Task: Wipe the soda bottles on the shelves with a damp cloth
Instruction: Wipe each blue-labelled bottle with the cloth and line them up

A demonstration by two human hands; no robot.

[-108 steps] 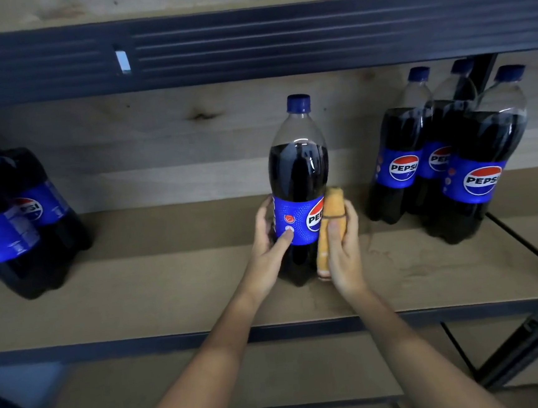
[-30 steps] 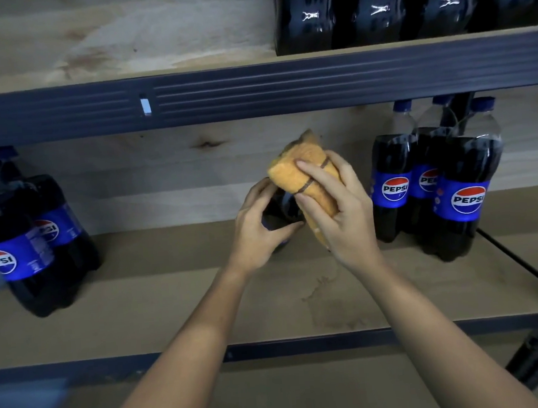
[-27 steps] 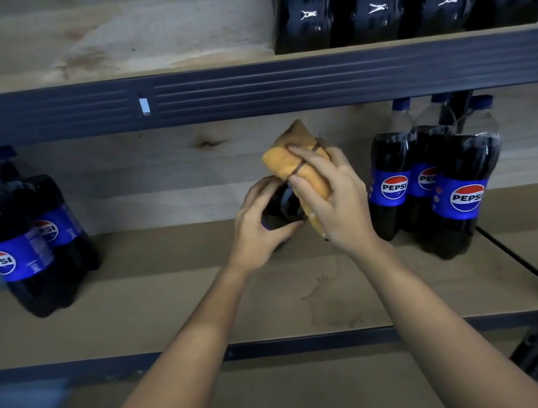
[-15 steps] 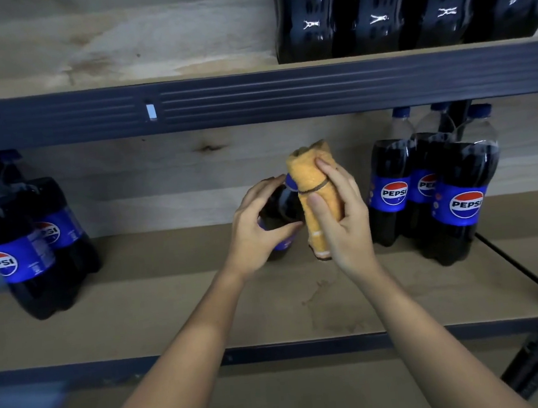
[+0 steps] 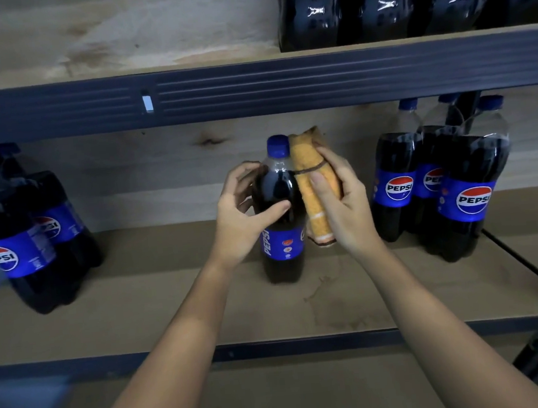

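Now | left hand (image 5: 241,219) grips bottle (image 5: 279,209) (upright) | right hand (image 5: 342,204) presses cloth (image 5: 312,180)

You have a single head-worn wide-angle view, looking forward and slightly down into the middle shelf (image 5: 140,312) from close range. Your forearms reach in from the bottom edge, and the upper shelf's front beam (image 5: 251,88) crosses near the top.

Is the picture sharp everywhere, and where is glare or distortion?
Head view: dim; center bottle and cloth fairly sharp; left bottles soft at the edge; white glare spots on upper-shelf bottles; shelf beam slightly bowed by the wide lens.
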